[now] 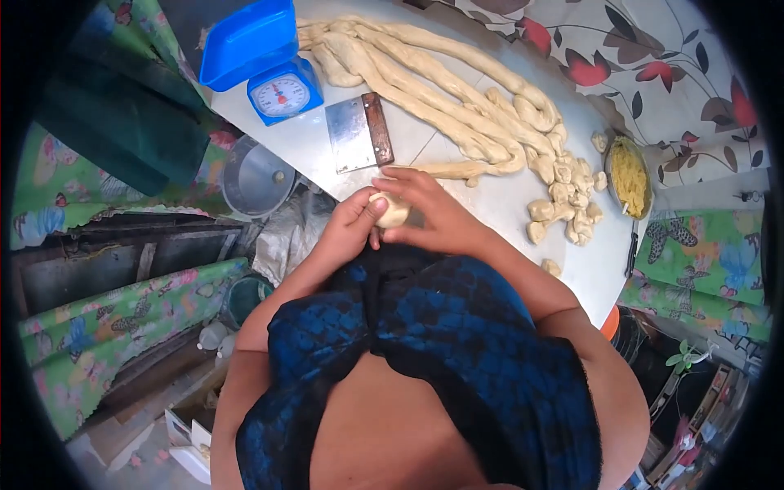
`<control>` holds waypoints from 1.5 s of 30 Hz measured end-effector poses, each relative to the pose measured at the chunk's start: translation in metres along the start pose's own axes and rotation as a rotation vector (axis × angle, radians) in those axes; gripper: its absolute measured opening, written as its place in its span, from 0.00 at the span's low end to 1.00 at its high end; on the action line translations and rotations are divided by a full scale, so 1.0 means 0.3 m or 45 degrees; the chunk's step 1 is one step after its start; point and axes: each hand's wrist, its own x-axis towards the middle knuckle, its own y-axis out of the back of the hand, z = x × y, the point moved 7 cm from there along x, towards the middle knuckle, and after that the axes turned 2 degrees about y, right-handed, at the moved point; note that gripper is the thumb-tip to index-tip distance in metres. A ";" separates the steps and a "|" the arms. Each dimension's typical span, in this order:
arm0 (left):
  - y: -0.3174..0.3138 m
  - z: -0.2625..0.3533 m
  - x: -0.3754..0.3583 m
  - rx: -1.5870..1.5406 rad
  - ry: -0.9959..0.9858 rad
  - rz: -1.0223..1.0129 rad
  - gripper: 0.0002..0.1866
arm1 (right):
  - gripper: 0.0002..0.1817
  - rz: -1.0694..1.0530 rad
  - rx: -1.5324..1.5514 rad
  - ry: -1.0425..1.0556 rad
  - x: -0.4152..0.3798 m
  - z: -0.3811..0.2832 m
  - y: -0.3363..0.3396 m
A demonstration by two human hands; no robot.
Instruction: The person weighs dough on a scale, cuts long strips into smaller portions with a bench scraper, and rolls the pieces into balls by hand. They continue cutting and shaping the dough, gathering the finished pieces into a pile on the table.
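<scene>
White worktop (327, 155), near edge: I see left hand (347, 224) and right hand (429, 212), fingers curled gripping 1 dough ball (392, 211), pinching it round; dough ropes (441, 90), scraper (359, 132) beyond.

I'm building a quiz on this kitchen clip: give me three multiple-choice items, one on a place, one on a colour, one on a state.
1. Where does the dough scraper lie?
A. On the white table, between the scale and the dough ropes
B. Inside the bowl
C. On the floor

2. What colour is the scale?
A. Red
B. Blue
C. Yellow

3. What is the state of the dough ball?
A. Lying alone on the table
B. On the scale pan
C. Held between both hands

Answers: 1 A, it rests flat on the table beside the dough ropes. 2 B, body and pan are blue. 3 C, the left hand and right hand cup it.
</scene>
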 end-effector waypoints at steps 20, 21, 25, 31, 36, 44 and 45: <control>0.057 -0.085 -0.014 0.160 -0.007 0.136 0.15 | 0.18 0.788 -0.658 -0.942 -0.516 0.370 0.686; 0.070 -0.071 -0.015 0.179 -0.050 0.209 0.15 | 0.18 0.780 -0.659 -0.943 -0.525 0.335 0.673; 0.116 -0.056 -0.006 0.244 -0.208 0.368 0.13 | 0.30 0.318 -0.964 -0.879 -0.441 0.265 0.541; 0.069 -0.015 -0.016 0.569 -0.335 0.323 0.12 | 0.36 -0.005 -0.573 -0.740 -0.225 0.287 0.220; 0.072 0.000 -0.042 0.638 -0.398 0.323 0.12 | 0.32 -0.158 -0.698 -0.643 -0.127 0.320 -0.033; 0.104 -0.006 -0.060 0.670 -0.479 0.432 0.12 | 0.14 0.066 0.097 -0.638 -0.136 0.296 0.116; 0.093 0.005 -0.062 0.690 -0.457 0.428 0.12 | 0.14 -0.086 0.183 -0.718 -0.149 0.271 0.114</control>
